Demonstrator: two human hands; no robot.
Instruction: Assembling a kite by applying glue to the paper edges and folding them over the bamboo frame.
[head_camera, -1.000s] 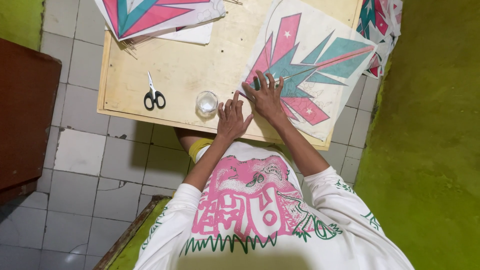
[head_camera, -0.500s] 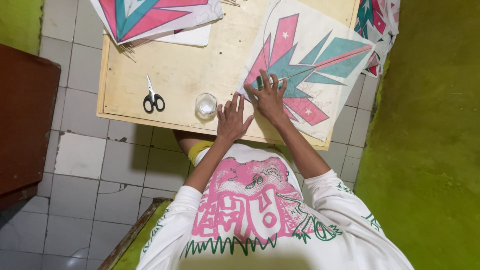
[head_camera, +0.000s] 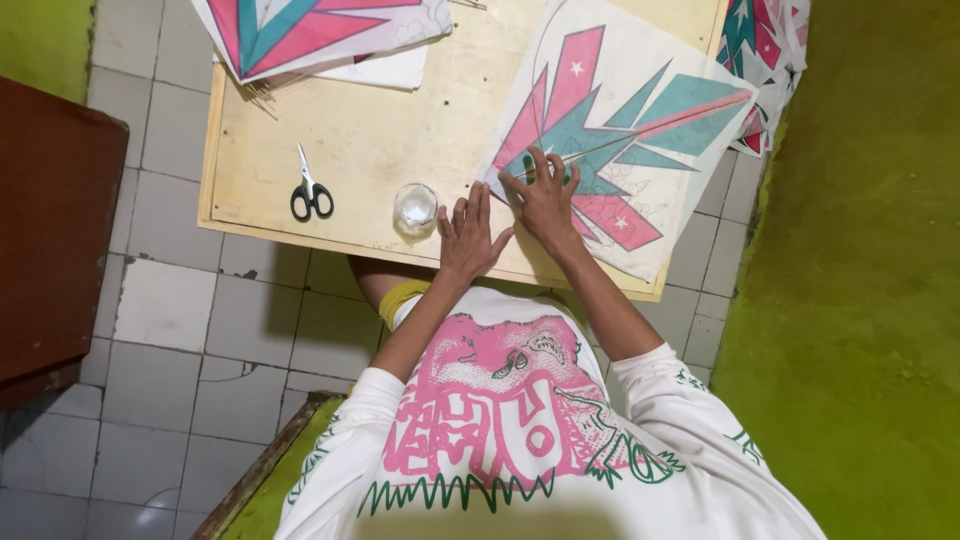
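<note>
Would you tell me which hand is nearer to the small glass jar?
Left. The left hand lies flat just beside the small glass jar; the right hand presses the kite paper farther off.

White T-shirt (head_camera: 520, 440), short sleeves, big pink graphic print on the chest, green zigzag line under it, small green marks on both sleeves. Yellow garment (head_camera: 398, 298) shows at the lap. Hands bare.
</note>
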